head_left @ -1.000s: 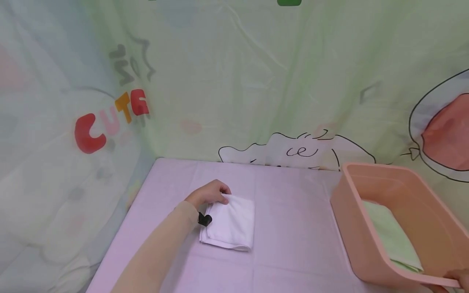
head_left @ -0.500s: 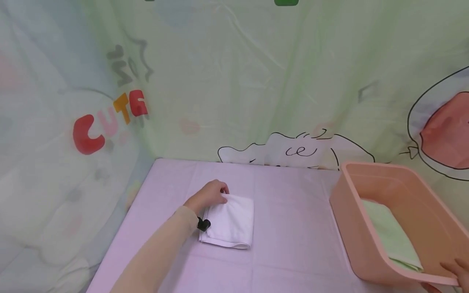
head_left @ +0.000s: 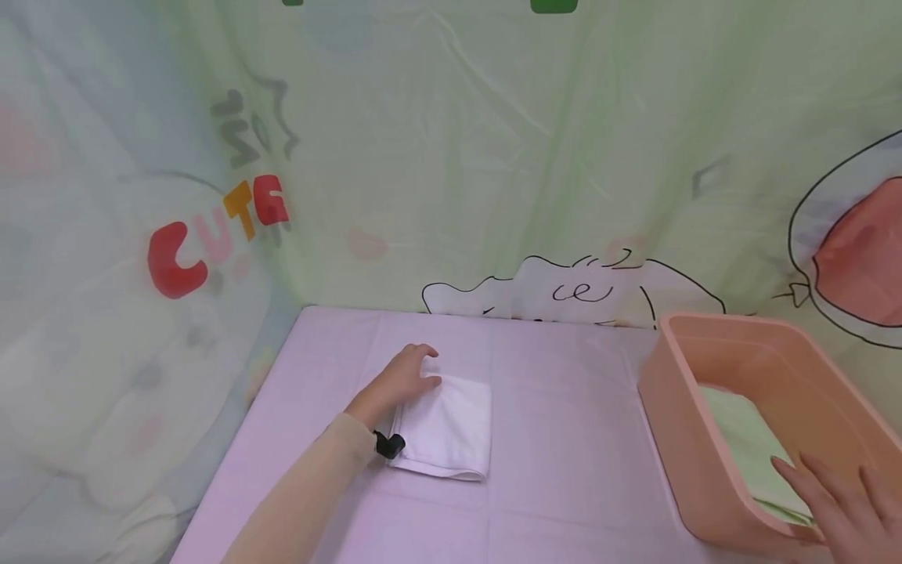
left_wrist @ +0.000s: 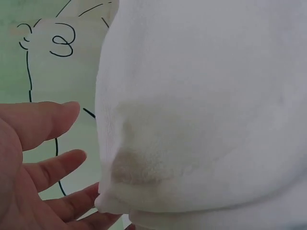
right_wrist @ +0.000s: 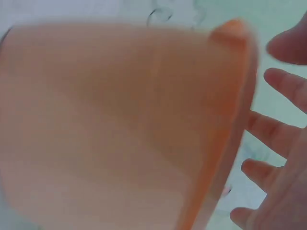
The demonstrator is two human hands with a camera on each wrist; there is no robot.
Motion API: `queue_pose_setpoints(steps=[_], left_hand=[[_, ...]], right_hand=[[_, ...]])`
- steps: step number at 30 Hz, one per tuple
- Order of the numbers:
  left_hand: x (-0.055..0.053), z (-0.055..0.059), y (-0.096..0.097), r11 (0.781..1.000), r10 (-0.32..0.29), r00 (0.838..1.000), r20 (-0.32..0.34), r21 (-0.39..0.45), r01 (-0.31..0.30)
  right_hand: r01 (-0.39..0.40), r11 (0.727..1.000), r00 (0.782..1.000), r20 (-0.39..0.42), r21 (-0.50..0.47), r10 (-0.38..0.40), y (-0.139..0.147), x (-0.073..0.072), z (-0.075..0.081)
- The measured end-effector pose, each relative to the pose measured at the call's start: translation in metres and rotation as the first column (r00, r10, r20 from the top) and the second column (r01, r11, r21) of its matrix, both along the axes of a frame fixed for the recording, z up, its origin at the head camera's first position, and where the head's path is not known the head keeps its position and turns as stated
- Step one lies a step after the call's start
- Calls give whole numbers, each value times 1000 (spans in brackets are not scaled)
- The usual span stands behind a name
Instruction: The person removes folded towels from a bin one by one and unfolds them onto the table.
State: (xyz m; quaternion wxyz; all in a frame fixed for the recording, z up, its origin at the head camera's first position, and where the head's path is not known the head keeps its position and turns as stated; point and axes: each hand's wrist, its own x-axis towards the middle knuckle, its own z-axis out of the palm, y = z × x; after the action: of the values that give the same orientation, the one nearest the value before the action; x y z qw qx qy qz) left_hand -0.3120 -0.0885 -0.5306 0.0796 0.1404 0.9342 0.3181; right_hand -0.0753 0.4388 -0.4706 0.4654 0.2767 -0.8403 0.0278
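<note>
one folded white cloth lies flat on the lilac tabletop, with the left hand at its far left corner, thumb and fingers parted. the right hand, its fingers spread, is over the near rim of a peach bin; whether it touches the rim cannot be told. inside the bin, along its left side, lies a folded pale green cloth.

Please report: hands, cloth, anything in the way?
Left hand at folded white cloth, fingers spread. Right hand by bin, fingers spread. Nothing lying on cloth.
</note>
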Motion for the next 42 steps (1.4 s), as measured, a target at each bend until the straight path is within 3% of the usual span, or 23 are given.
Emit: queue_pose_setpoints(steps=[2, 4, 6, 7, 9, 12, 14, 16, 18, 21, 30, 38, 42], left_hand=[[5, 1, 0, 1000, 9, 1000, -8, 23, -9], [12, 2, 1, 999, 20, 1000, -22, 43, -19], [21, 4, 3, 998, 33, 999, -36, 57, -31], [25, 4, 3, 997, 39, 998, -43, 64, -36], [34, 4, 4, 997, 47, 997, -68, 57, -43], [46, 5, 3, 997, 60, 995, -80, 47, -56], [54, 4, 2, 997, 65, 995, -78, 47, -62], [61, 2, 1, 997, 71, 995, -73, 45, -68], [68, 1, -1, 997, 75, 994, -80, 36, -72], [78, -1, -4, 997, 80, 991, -109, 20, -79], [104, -10, -17, 992, 113, 978, -173, -31, -120], [127, -17, -24, 991, 89, 973, -211, -79, -108], [136, -20, -26, 992, 81, 978, -194, -79, -98]], right_hand=[[27, 997, 999, -19, 67, -26, -14, -8, 16], [106, 990, 988, 104, 92, -115, -25, -8, 26], [146, 989, 946, 289, 29, -148, -34, -3, 30], [119, 992, 942, 323, -51, -96, -43, -5, 33], [21, 978, 958, 285, -206, 40, -62, -9, 37], [-107, 906, 935, 268, -409, 231, -91, -10, 46], [-92, 869, 913, 308, -486, 269, -107, -8, 55], [-9, 849, 887, 387, -529, 251, -121, -8, 61], [66, 839, 865, 450, -540, 221, -132, -9, 67], [93, 846, 854, 479, -525, 202, -143, -18, 70], [27, 831, 793, 518, -555, 320, -161, -51, 75], [-111, 821, 785, 457, -560, 417, -175, -88, 71], [-94, 823, 748, 506, -561, 430, -182, -104, 70]])
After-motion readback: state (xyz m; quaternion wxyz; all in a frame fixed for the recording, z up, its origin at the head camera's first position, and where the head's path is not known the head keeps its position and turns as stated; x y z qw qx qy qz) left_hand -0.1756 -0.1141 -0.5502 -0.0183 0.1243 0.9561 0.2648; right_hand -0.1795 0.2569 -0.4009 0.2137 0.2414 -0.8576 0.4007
